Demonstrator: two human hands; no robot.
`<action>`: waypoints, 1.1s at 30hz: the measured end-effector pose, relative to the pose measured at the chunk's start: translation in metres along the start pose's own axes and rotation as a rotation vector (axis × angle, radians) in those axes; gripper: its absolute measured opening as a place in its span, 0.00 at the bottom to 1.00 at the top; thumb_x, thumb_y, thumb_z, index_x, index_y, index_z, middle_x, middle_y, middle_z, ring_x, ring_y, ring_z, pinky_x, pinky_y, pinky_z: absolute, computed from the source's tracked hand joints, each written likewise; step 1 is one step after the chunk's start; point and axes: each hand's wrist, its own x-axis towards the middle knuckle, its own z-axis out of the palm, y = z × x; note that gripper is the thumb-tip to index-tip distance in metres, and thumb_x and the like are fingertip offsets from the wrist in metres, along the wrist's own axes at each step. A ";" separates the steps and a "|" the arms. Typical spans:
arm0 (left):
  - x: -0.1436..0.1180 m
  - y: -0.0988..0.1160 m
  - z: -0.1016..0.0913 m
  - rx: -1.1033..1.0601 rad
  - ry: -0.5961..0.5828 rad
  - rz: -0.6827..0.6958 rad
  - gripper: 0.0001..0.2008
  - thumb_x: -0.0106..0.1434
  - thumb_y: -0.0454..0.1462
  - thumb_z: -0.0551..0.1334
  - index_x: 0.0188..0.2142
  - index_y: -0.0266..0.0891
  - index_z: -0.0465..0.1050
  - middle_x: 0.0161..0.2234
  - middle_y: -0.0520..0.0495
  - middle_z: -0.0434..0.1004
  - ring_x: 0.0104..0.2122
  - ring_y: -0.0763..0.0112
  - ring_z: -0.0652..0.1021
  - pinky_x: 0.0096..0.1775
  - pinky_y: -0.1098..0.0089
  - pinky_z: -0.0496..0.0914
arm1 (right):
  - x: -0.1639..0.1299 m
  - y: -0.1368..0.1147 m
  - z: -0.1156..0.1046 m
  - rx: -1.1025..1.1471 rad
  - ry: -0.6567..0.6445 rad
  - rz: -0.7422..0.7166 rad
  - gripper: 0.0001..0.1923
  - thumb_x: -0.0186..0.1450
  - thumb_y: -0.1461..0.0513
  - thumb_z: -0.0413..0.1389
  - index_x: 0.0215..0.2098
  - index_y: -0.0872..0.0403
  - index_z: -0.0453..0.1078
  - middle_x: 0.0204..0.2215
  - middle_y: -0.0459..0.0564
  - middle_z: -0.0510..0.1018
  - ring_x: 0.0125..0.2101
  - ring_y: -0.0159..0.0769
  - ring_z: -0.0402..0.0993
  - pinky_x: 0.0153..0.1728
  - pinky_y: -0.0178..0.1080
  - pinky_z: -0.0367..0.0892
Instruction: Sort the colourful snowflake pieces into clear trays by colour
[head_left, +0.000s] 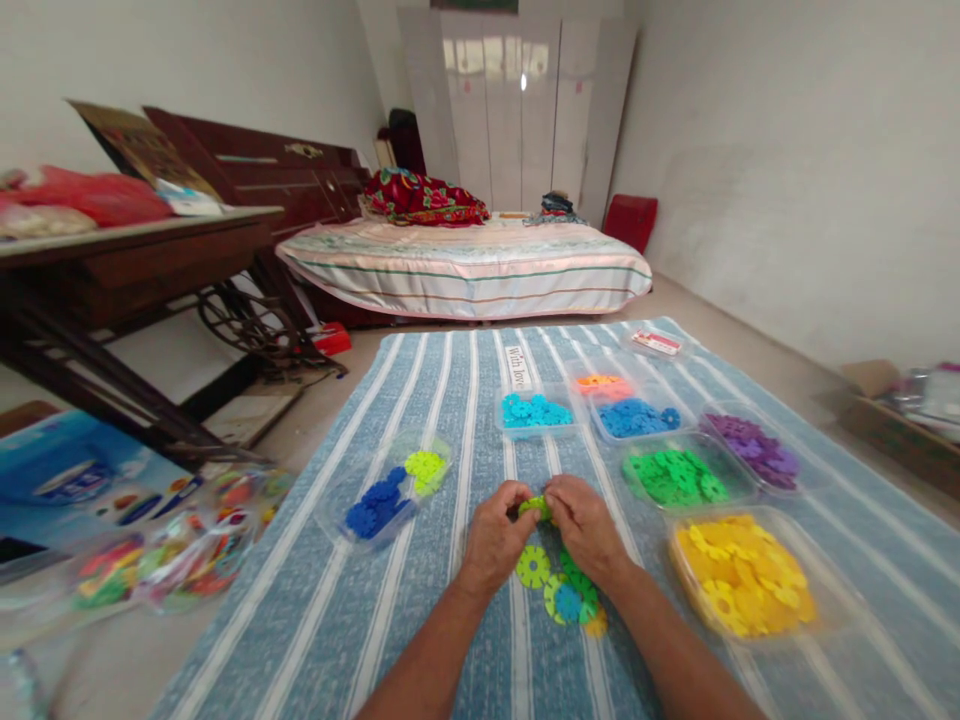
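My left hand (493, 537) and my right hand (589, 528) meet over the striped cloth, fingers pinched on a lime-green notched plastic disc (535, 506). Fingertips cover part of it, so whether it is one disc or more I cannot tell. Just below, a lime disc (533, 566) lies near a cluster of overlapping discs: a blue disc (568, 602), green discs (576, 568) partly behind my right hand, and a yellow-orange disc (597, 625) at the lower edge. Whether the cluster is joined to the held disc is unclear.
To the right stand clear tubs of yellow discs (742, 575), green discs (675, 477), purple discs (752, 448), blue discs (637, 418), light-blue discs (535, 411) and orange discs (602, 382). On the left, another tub holds dark-blue discs (377, 506) and lime discs (426, 470).
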 end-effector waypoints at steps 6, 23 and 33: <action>0.001 0.005 -0.002 -0.086 0.081 -0.110 0.15 0.55 0.37 0.58 0.42 0.38 0.69 0.31 0.51 0.79 0.31 0.70 0.78 0.37 0.71 0.70 | -0.006 0.011 0.002 0.057 0.079 0.080 0.12 0.66 0.62 0.46 0.34 0.55 0.71 0.30 0.51 0.76 0.34 0.37 0.72 0.37 0.38 0.66; 0.061 -0.019 -0.139 0.696 0.244 -0.432 0.12 0.54 0.34 0.60 0.39 0.37 0.75 0.30 0.47 0.81 0.28 0.69 0.79 0.31 0.74 0.70 | -0.006 0.017 -0.007 0.106 0.048 0.159 0.13 0.64 0.60 0.48 0.33 0.54 0.74 0.28 0.50 0.77 0.30 0.35 0.73 0.34 0.36 0.66; 0.067 -0.003 -0.135 0.843 0.211 -0.437 0.11 0.54 0.34 0.58 0.36 0.40 0.76 0.36 0.43 0.81 0.40 0.60 0.78 0.40 0.69 0.69 | -0.004 0.016 -0.011 0.116 0.051 0.182 0.14 0.64 0.60 0.48 0.33 0.54 0.75 0.28 0.49 0.77 0.30 0.34 0.73 0.34 0.35 0.65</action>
